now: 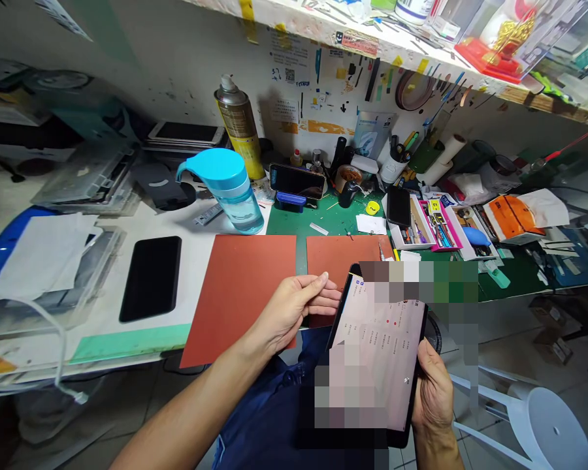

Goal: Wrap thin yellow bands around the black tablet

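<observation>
In the head view, a tablet [382, 352] is held above the lap, between the hands, its lit screen turned up to the wearer, partly blurred by blocks. Its long axis is run from the lap out toward the bench, the far end tipped slightly right. Its right edge is gripped by the right hand [434, 388], closed with thumb in front. The left hand [298, 307] is held open beside the left edge; whether contact is made cannot be told. Beyond the left hand, brown mats [249, 281] are laid; farther left, a black device [151, 279] is set flat.
</observation>
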Demonstrator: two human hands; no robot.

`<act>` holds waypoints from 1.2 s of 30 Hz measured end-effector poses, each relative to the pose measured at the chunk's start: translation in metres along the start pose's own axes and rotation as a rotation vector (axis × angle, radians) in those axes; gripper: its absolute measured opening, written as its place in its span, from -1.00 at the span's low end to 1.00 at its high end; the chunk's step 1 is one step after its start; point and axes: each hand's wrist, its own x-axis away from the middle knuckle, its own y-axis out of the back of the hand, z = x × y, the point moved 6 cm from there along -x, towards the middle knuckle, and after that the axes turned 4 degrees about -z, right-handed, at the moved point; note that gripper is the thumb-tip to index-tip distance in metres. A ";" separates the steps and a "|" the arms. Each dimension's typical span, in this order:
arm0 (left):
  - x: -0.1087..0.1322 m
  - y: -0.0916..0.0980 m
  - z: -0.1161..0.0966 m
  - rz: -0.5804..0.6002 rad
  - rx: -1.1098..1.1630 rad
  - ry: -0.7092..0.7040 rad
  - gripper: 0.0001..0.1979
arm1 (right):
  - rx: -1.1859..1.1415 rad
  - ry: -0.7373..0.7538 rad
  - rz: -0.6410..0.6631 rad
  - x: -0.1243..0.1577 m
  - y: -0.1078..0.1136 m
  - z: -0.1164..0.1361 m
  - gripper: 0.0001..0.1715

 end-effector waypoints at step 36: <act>0.003 -0.006 0.007 0.054 -0.022 0.034 -0.76 | -0.011 0.019 -0.028 0.004 0.000 0.008 -0.60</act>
